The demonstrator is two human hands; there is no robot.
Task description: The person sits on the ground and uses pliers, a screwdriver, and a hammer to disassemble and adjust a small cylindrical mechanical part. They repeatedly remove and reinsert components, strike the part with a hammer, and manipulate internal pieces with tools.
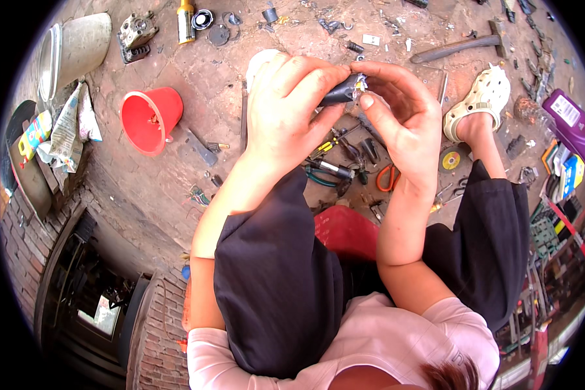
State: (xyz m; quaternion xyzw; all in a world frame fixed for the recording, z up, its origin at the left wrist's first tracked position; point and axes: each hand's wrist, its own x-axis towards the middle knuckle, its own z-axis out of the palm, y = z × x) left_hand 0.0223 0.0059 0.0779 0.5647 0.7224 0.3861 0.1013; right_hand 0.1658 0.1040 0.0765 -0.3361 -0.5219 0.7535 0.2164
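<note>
In front of me, a short black tube (339,95) is held up at a slant, with a ragged, multicoloured end, perhaps wire ends, facing right. My left hand (292,97) is closed around its body, hiding most of its length. Thumb and fingers of my right hand (403,117) curl about the ragged end, the thumb tip close beside it. On the ground below lie pliers with teal handles (322,177), an orange-handled tool (388,179) and a yellow-handled screwdriver (326,147).
A red bucket (172,110) stands at left, near a tipped whitish bucket (84,49). A hammer (458,48) lies far right, above my clog-wearing foot (484,97). A purple jug (572,127) is at the right edge. Small metal parts litter the brick ground.
</note>
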